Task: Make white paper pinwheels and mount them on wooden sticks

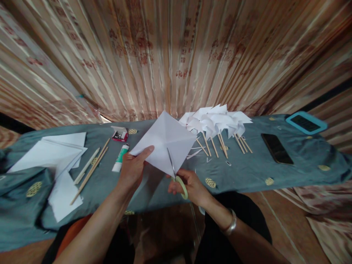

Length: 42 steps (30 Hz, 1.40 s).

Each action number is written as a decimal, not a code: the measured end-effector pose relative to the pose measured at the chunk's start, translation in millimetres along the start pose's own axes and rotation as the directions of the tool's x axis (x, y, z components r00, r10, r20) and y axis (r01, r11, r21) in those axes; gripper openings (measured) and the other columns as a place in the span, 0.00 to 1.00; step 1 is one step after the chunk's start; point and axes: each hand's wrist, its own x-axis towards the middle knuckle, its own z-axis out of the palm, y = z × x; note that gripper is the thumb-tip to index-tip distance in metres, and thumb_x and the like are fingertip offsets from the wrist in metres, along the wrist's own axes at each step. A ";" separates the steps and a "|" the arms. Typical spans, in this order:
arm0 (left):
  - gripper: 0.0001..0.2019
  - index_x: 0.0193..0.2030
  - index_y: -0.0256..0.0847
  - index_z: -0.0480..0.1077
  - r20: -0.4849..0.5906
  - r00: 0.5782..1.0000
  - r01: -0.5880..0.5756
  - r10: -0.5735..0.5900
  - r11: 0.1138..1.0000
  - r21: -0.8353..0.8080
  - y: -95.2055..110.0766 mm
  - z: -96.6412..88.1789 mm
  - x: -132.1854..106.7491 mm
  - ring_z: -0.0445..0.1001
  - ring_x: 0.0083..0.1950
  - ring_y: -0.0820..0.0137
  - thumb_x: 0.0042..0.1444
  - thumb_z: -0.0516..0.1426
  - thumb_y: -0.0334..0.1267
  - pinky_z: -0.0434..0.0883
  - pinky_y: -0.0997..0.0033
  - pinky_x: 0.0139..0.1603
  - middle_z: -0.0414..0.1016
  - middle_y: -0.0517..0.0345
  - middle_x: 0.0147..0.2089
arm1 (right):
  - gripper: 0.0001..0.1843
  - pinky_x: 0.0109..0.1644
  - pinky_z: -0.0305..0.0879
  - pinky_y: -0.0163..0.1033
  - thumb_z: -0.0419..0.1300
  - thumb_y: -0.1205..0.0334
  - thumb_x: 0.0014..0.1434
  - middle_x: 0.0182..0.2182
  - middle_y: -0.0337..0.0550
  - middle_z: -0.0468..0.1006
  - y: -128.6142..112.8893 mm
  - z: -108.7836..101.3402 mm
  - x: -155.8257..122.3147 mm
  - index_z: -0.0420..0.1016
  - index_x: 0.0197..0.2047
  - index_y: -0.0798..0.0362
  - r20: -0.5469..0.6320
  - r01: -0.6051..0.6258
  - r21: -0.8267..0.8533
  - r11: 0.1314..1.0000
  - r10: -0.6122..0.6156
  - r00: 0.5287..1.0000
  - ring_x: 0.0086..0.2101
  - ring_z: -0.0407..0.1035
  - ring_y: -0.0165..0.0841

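My left hand pinches the left corner of a white paper square, thumb on top. The square is held up over the table's front part, one corner toward me, with faint creases crossing at its middle. In my right hand is a pair of scissors with pale green handles. Their blade lies over the paper's near corner and points toward its centre; the other blade is hidden under the sheet. Just left of my left hand lies a glue stick with a green and white label.
Several white paper pinwheels on wooden sticks lie behind and right of the square, beside thin paper strips. Further right are a black phone and a blue-framed device. Leftward lie a small box of pins, sticks and paper sheets.
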 end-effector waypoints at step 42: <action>0.21 0.40 0.42 0.77 0.379 0.879 0.183 -0.290 0.938 0.294 -38.2 4.4 -44.6 0.76 0.49 0.56 0.34 0.71 0.36 0.69 0.57 0.54 0.80 0.50 0.46 | 0.18 0.38 0.70 0.40 0.73 0.55 0.38 0.29 0.36 0.79 -25.1 -43.6 26.7 0.75 0.33 0.51 -0.469 0.431 0.163 0.887 -0.315 0.825 0.30 0.71 0.31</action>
